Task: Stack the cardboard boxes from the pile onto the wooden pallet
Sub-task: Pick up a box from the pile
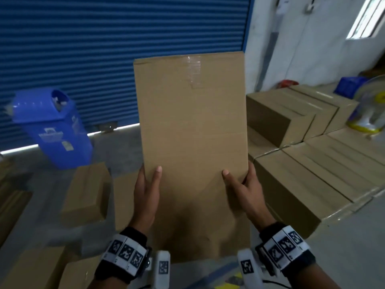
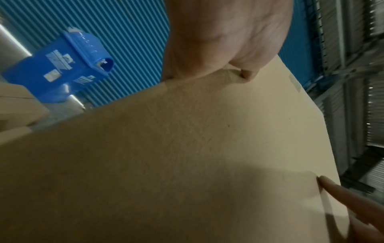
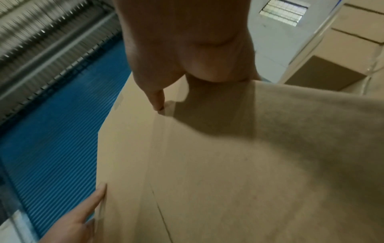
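Observation:
I hold a flat brown cardboard box (image 1: 191, 126) upright in front of me, clear of the floor, with a strip of clear tape at its top. My left hand (image 1: 149, 184) grips its lower left edge, thumb on the near face and fingers behind. My right hand (image 1: 239, 184) grips the lower right edge the same way. The left wrist view shows the box face (image 2: 187, 156) under my left hand (image 2: 218, 41). The right wrist view shows the box (image 3: 228, 164) under my right hand (image 3: 187, 41). Stacked boxes (image 1: 302, 174) lie in two layers at my right; no pallet wood shows.
Loose boxes (image 1: 85, 190) lie on the floor at lower left. A blue bin (image 1: 52, 130) stands before the blue roller shutter (image 1: 104, 49). A fan (image 1: 370, 107) and a blue crate (image 1: 348, 84) sit at far right behind the stack.

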Demonstrator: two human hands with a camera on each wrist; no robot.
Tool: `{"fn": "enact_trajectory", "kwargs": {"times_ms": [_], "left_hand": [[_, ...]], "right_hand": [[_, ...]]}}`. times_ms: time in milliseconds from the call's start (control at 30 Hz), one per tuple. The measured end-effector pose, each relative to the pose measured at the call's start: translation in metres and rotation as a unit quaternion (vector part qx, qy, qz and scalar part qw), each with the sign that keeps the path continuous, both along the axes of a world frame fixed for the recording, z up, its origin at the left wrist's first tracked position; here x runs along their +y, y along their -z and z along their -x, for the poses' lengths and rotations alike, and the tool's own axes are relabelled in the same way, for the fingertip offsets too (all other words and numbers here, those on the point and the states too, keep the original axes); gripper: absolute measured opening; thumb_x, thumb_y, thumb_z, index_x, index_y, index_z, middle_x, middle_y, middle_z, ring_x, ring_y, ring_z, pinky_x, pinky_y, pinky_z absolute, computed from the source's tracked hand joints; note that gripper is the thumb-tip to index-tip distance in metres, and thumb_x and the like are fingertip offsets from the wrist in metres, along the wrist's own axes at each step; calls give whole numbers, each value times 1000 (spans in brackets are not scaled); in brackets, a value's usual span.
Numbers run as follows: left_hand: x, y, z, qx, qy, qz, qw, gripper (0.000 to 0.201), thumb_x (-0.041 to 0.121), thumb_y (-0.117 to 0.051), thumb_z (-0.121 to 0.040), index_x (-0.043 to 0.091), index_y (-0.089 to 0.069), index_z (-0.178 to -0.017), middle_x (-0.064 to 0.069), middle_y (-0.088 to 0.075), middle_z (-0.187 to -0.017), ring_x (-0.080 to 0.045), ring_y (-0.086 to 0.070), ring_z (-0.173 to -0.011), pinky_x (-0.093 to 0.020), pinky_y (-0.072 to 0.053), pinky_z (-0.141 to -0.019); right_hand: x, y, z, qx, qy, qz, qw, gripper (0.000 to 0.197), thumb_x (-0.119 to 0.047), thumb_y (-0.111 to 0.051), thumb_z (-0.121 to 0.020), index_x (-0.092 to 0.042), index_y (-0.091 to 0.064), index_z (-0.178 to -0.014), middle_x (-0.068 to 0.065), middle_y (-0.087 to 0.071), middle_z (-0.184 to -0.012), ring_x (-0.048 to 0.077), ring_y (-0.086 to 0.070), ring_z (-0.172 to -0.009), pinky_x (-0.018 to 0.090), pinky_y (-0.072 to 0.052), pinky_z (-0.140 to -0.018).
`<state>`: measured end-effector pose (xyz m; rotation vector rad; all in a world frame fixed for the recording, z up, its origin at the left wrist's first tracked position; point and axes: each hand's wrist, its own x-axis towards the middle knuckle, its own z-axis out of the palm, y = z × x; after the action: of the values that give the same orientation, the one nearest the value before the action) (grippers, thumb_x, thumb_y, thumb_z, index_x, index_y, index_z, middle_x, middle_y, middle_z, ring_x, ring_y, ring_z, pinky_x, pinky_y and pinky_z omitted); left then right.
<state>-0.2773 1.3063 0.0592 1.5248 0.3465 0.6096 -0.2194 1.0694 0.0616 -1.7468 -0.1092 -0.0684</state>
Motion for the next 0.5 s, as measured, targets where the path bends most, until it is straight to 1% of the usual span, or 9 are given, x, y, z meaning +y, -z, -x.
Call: {"fn": "enact_trajectory", "kwargs": {"times_ms": [33, 67, 100, 167, 233, 300, 367, 433, 500], "left_hand": [[-8, -4, -9, -17, 5, 3, 1000, 45, 36, -55, -101, 27, -50, -144, 17, -59, -134, 10, -55, -116, -17, -45, -96], [-17, -10, -20, -27, 13, 9, 1000, 41, 32, -55, -101, 28, -52, -142, 20, -61, -129, 15, -57, -110, -12, -46, -92], [-27, -15, -31, -34, 21, 15, 999, 38, 30, -55, -102, 30, -52, -139, 21, -62, -125, 17, -58, -106, -9, -48, -88], [-49, -25, -57, -43, 42, 20, 998, 35, 29, -55, -102, 32, -52, -137, 22, -63, -123, 15, -60, -105, -10, -48, -87], [-73, -33, -88, -44, 60, 20, 997, 35, 28, -54, -103, 29, -55, -137, 19, -65, -122, 9, -62, -108, -16, -50, -90], [-102, -40, -122, -44, 69, 23, 996, 39, 29, -54, -103, 22, -55, -141, 9, -67, -126, -6, -64, -115, -30, -52, -99], [-128, -43, -156, -45, 77, 31, 996, 41, 30, -54, -103, 21, -53, -143, 3, -67, -131, -15, -63, -120, -42, -50, -104], [-155, -44, -186, -45, 90, 33, 994, 42, 31, -54, -103, 23, -52, -144, 2, -65, -133, -18, -62, -123, -47, -49, -106], [-179, -46, -212, -49, 93, 43, 993, 43, 32, -54, -103, 23, -51, -144, 2, -65, -134, -18, -62, -123, -48, -49, -106]], "right_hand": [[-9, -7, -8, -6, 2, -2, 1000, 80, -61, -72, -79, -48, -27, -144, -28, -50, -114, 12, -54, -117, 42, -47, -101], [-19, -13, -17, -16, 4, -2, 1000, 82, -63, -70, -77, -48, -27, -145, -26, -50, -117, 12, -53, -117, 41, -46, -100], [-30, -19, -27, -28, 9, 0, 1000, 83, -64, -69, -75, -46, -27, -145, -23, -50, -120, 12, -53, -116, 40, -46, -99], [-52, -28, -49, -45, 26, 7, 999, 84, -61, -69, -77, -39, -27, -146, -17, -51, -125, 12, -54, -115, 38, -47, -97], [-79, -33, -77, -45, 43, 11, 998, 76, -54, -70, -84, -32, -27, -143, -10, -52, -128, 14, -56, -113, 38, -48, -95], [-108, -39, -108, -44, 57, 10, 997, 69, -53, -70, -85, -33, -28, -135, -6, -54, -130, 17, -58, -114, 42, -50, -97], [-137, -47, -137, -48, 62, 8, 997, 64, -51, -71, -84, -34, -29, -129, -6, -55, -126, 19, -58, -115, 45, -51, -97], [-165, -54, -164, -49, 61, 10, 997, 58, -39, -72, -88, -31, -30, -128, -9, -53, -120, 18, -56, -112, 40, -50, -93], [-191, -63, -187, -55, 53, 24, 997, 57, -31, -72, -88, -31, -31, -128, -9, -52, -118, 17, -55, -110, 36, -48, -89]]}}
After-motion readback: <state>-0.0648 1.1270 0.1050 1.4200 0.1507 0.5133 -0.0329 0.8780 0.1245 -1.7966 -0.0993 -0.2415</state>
